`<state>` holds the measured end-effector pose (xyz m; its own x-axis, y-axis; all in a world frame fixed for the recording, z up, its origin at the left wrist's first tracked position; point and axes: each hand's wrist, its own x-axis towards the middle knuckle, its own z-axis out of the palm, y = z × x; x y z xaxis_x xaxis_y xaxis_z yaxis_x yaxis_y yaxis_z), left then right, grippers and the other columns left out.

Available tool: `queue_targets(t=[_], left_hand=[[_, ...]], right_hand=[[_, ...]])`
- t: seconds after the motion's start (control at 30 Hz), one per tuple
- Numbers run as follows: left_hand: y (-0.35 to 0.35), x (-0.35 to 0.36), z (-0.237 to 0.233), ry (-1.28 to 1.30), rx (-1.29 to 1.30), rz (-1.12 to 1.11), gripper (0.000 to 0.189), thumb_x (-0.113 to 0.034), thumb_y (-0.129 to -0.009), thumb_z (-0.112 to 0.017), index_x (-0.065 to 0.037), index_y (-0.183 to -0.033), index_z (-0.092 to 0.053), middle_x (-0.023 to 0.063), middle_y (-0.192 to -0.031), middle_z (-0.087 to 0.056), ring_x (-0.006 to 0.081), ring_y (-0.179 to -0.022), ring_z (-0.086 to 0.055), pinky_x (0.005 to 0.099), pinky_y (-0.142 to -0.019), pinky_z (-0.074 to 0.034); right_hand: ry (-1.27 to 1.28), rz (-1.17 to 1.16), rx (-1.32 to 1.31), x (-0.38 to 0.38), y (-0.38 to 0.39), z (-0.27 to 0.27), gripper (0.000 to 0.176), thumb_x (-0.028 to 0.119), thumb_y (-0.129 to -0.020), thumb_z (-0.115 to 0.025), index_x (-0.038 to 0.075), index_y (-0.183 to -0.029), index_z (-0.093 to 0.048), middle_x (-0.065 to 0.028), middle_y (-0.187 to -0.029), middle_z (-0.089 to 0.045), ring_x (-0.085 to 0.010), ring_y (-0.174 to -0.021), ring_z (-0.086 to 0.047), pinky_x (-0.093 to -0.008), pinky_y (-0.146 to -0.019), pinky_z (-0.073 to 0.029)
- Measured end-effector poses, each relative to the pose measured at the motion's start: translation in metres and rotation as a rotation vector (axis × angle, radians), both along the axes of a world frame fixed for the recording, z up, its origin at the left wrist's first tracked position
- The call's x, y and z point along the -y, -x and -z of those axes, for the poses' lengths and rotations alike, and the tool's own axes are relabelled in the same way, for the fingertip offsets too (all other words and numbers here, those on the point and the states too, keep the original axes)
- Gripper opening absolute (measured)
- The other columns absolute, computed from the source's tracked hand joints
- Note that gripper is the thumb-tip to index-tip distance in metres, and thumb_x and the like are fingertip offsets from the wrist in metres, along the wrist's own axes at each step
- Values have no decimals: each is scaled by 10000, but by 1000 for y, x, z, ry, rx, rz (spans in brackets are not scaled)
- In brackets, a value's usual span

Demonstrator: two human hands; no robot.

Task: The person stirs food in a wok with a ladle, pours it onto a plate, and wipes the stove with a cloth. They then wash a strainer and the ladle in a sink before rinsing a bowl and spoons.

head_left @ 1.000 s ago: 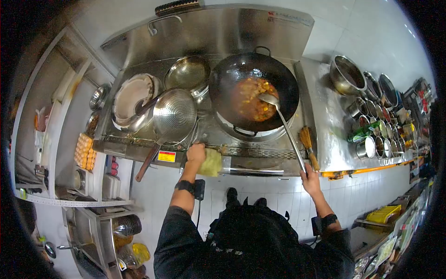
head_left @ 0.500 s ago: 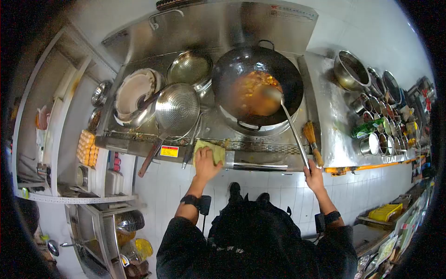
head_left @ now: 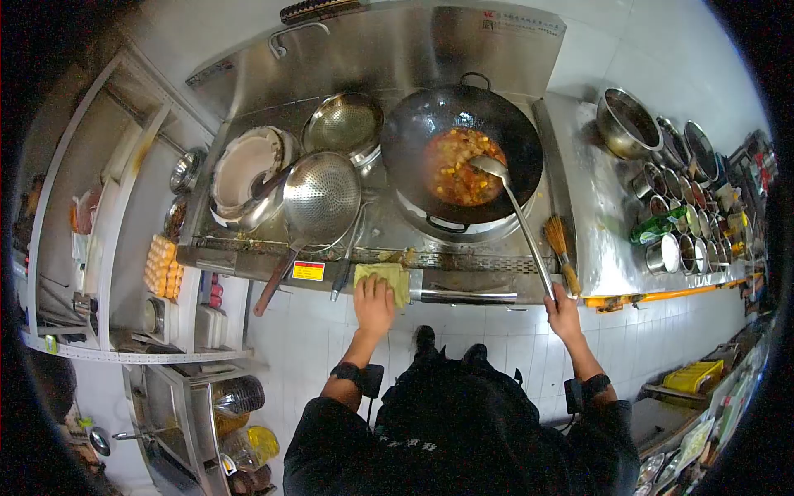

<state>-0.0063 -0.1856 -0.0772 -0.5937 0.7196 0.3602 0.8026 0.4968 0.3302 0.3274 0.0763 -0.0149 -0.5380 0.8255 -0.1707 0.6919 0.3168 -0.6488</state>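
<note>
In my right hand (head_left: 562, 316) is the handle end of a long metal ladle (head_left: 521, 217). The ladle's bowl rests at the right side of a red, saucy dish (head_left: 463, 169) with yellow and brown pieces. That food sits at the bottom of a large black wok (head_left: 409, 178) on the stove. At the stove's front edge, my left hand (head_left: 374, 307) is closed over a folded yellow-green cloth (head_left: 395, 281), fingers together on top of it. The cloth hides part of the fingertips.
Left of the wok sit a perforated strainer (head_left: 322, 198), a mesh strainer (head_left: 341, 124) and a pale-lined pot (head_left: 248, 165). A bristle brush (head_left: 560, 248) lies by my right hand. Farther right stand a metal bowl (head_left: 628, 124), seasoning cups (head_left: 662, 255) and a green bottle (head_left: 657, 227).
The ladle's bowl has turned and shows more clearly in the food. My left hand and the cloth have slid slightly toward me, its fingers drawn together. The view has shifted a little.
</note>
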Motion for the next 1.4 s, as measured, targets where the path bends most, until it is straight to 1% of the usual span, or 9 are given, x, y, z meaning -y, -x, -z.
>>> queue_targets(t=[0.1, 0.3, 0.4, 0.67, 0.87, 1.03, 1.17, 1.3, 1.4], left_hand=[[8, -5, -1, 62, -38, 29, 328, -189, -788, -561, -27, -1070, -530, 129, -1223, -451, 376, -1112, -378, 474, -922, -338], [13, -22, 0, 0, 9, -123, 439, -230, -784, -564, -55, -1180, -492, 153, -1264, -428, 421, -1129, -359, 520, -932, -312], [1, -24, 7, 62, -139, -93, 498, -284, -800, -551, -78, -1245, -465, 153, -1328, -378, 443, -1203, -286, 546, -977, -251], [13, -21, 0, 181, -69, -32, 514, -354, -811, -539, -160, -1280, -464, 152, -1386, -316, 455, -1270, -200, 559, -1019, -179], [-11, -136, -93, -240, -165, 325, 265, -146, -767, -560, -61, -1017, -567, 145, -1058, -497, 348, -1049, -437, 442, -878, -369], [-4, -179, -68, -291, -160, 440, 66, -101, -674, -557, -92, -643, -500, 59, -669, -498, 261, -703, -507, 385, -648, -396], [-3, -200, -27, -68, -88, 406, 51, -115, -700, -536, -96, -677, -577, 79, -708, -563, 264, -771, -549, 398, -691, -404], [-23, -189, -78, -128, -13, 419, 73, -146, -694, -547, -93, -670, -592, 103, -692, -594, 262, -745, -589, 405, -680, -423], [-17, -200, -59, 88, -1, 392, 73, -151, -691, -566, -90, -682, -604, 109, -718, -599, 261, -755, -588, 410, -686, -422]], right_hand=[[-154, -82, -31, -7, -7, 24, 274, 135, -867, -519, 5, -1104, -475, -73, -565, -507, -166, -424, -515, -309, -427, -423], [-159, -76, -51, -3, -5, 14, 273, 120, -855, -542, 6, -1095, -481, -80, -576, -510, -176, -421, -511, -311, -426, -420], [5, -1, 11, 6, 5, -17, 283, 156, -836, -541, 21, -1082, -506, -268, -795, -580, -446, -762, -568, -483, -643, -443], [-108, -33, -3, 9, -1, -19, 298, 161, -820, -561, 46, -1090, -508, -249, -799, -582, -417, -742, -581, -471, -622, -446], [-337, -124, 190, -11, -8, -93, 289, 189, -806, -582, 47, -1053, -535, -226, -794, -606, -408, -736, -582, -485, -649, -454], [-437, -181, 346, -18, -25, -141, 278, 205, -810, -566, 70, -1052, -535, -215, -757, -608, -399, -711, -587, -491, -635, -456], [-470, -220, 365, -20, -25, -154, 281, 222, -804, -569, 83, -1046, -540, -202, -724, -606, -392, -658, -589, -479, -582, -468], [-614, -291, 416, -29, -23, -197, 237, 192, -785, -589, 69, -986, -561, -189, -649, -587, -388, -613, -580, -465, -554, -458], [-628, -312, 528, -29, -25, -222, 268, 195, -780, -589, 77, -1020, -585, -189, -647, -595, -378, -612, -587, -454, -559, -465]])
